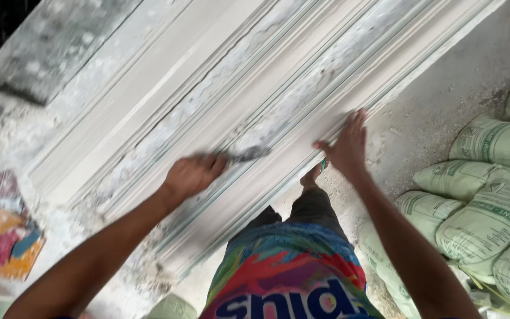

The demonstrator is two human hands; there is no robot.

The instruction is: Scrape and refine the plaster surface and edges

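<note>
A long white plaster moulding [208, 112] with ridges and grooves runs diagonally across the view on a work surface. My left hand [191, 175] grips the handle of a small metal scraper [248, 155], whose blade lies in a groove of the moulding. Flat on the moulding's near edge, fingers spread, rests my right hand [345, 145]. Grey-white residue lines the grooves beside the blade.
Several pale green sacks [479, 207] are stacked on the dusty floor at the right. A colourful cloth or paper [1, 236] lies at the left edge. My own legs and one foot [311, 177] stand close to the moulding's edge.
</note>
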